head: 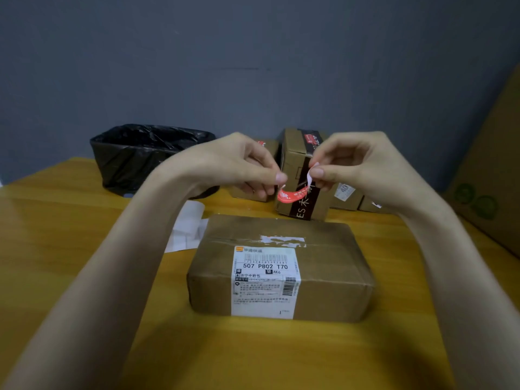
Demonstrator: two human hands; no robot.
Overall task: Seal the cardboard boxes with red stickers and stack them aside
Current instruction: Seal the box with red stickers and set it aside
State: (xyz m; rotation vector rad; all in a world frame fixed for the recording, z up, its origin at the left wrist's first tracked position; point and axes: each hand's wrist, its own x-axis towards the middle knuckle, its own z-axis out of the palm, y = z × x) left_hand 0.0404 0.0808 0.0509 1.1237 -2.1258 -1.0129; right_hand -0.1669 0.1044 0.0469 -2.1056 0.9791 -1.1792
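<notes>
**Red sticker pinched between two hands**

Both hands are raised above the far edge of the cardboard box (323,266), which lies flat on the yellow worktop (84,220), its white shipping label (266,280) facing up. The left hand (239,164) pinches one end of the curled red sticker (292,194), and the right hand (357,164) pinches its pale other end. Behind them, more boxes (292,153) stand by the wall, beside a black-lined bin (135,153).
</notes>
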